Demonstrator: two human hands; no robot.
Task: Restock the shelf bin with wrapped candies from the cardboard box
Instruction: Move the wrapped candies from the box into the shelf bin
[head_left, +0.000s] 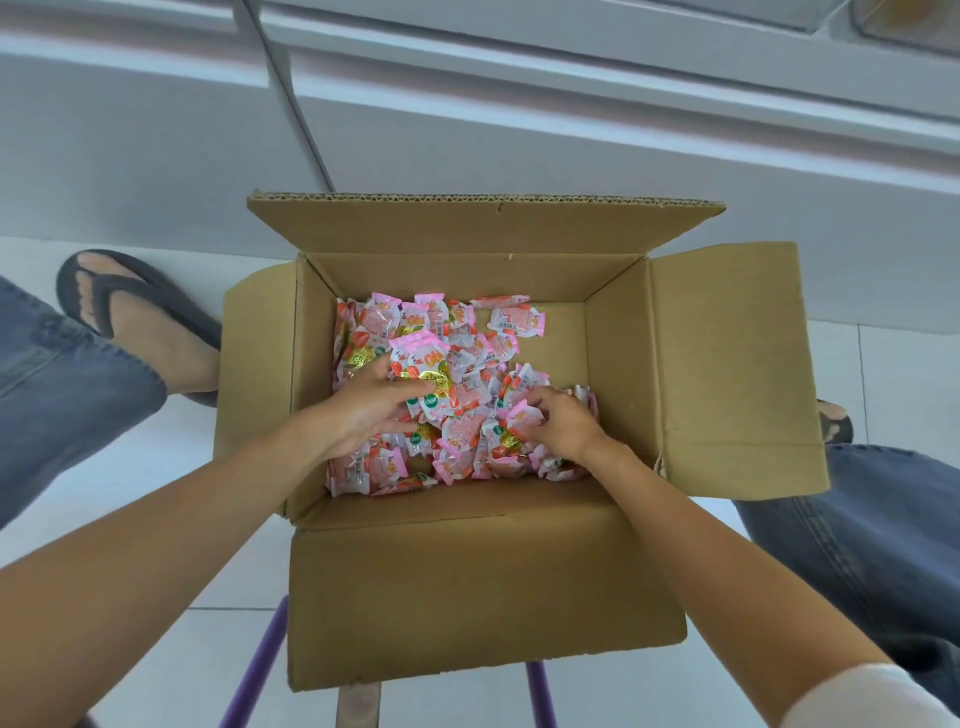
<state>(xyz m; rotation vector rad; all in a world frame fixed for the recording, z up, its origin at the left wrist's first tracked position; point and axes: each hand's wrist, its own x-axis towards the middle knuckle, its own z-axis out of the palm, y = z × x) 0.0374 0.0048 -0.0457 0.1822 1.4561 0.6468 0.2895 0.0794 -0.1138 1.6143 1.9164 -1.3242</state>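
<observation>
An open cardboard box (467, 587) sits with all four flaps folded out, raised off the white tiled floor (156, 545) on something with purple legs (260, 670) (only the legs show beneath it). The wrapped candies (467, 353), pink and orange packets with some gold foil, lie in a loose heap across the left and middle of the box bottom, leaving bare cardboard at the far right corner. Both hands are down inside the box. The left hand (371, 410) has its grip closed round a clutch of packets, thumb pressed over the top one. The right hand (561, 423) is curled into the heap, its grip pinching a pink packet at the fingertips. A foot in a dark flip-flop (130, 306) rests left of the box, just beside its flap. The pale shelf front (519, 130) rises behind the box.
</observation>
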